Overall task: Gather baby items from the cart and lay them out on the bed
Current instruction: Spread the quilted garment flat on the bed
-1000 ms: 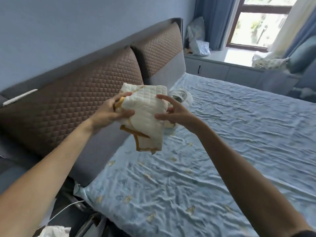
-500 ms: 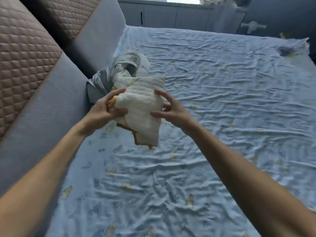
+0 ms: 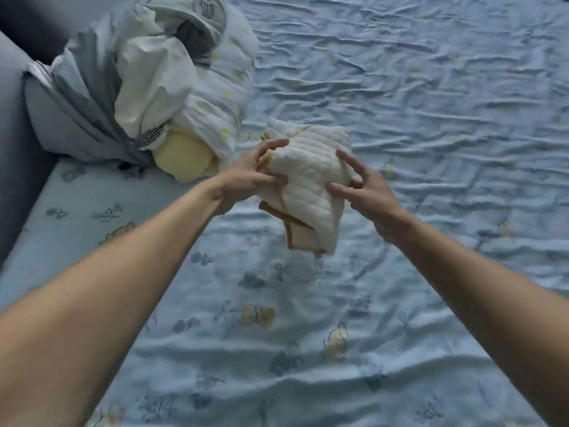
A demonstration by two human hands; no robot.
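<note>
A folded cream quilted cloth with orange-brown trim hangs above the light blue bed sheet. My left hand pinches its left edge, thumb below and fingers on top. My right hand touches its right side with spread fingers. The cloth's lower folds dangle free over the sheet. The cart is out of view.
A heap of baby items lies at the head of the bed: white and grey cloths, a pale yellow piece and a dotted white garment. The grey padded headboard borders the left. The wrinkled printed sheet stretches right and toward me.
The view has tilted down from the headboard and window to the sheet. Both hands have carried the quilted cloth forward over the bed, close to the heap of baby items.
</note>
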